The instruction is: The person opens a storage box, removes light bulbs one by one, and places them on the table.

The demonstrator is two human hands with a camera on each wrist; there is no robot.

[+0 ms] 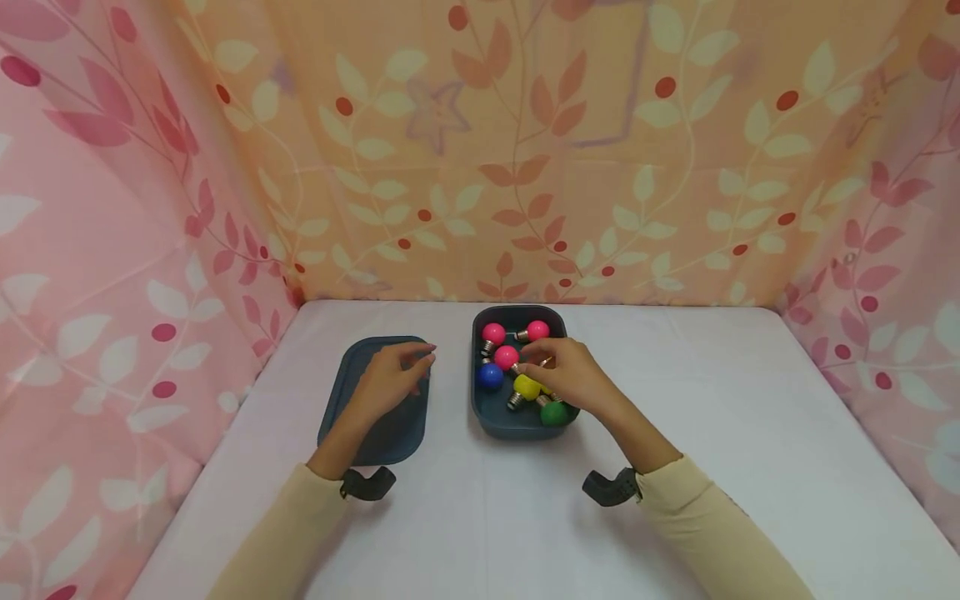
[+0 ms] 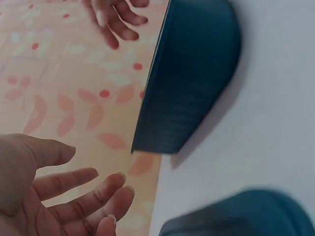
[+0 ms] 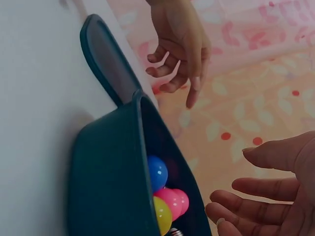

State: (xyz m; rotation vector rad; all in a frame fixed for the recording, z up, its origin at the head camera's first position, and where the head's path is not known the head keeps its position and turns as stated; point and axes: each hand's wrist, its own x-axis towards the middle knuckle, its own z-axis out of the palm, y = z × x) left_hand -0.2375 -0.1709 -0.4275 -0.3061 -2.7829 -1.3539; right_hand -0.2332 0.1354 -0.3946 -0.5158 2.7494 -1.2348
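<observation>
While box (image 1: 521, 432) holds coloured bulbs (image 1: 507, 357) | lid (image 1: 390, 437) beside it | left fingers (image 2: 91, 198) apart | right fingers (image 3: 251, 206) apart

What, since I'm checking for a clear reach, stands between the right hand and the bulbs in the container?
Nothing visible does. The right hand hovers over the colored bulbs in the uncovered container; the lid lies apart from it, beneath the left hand.
</observation>
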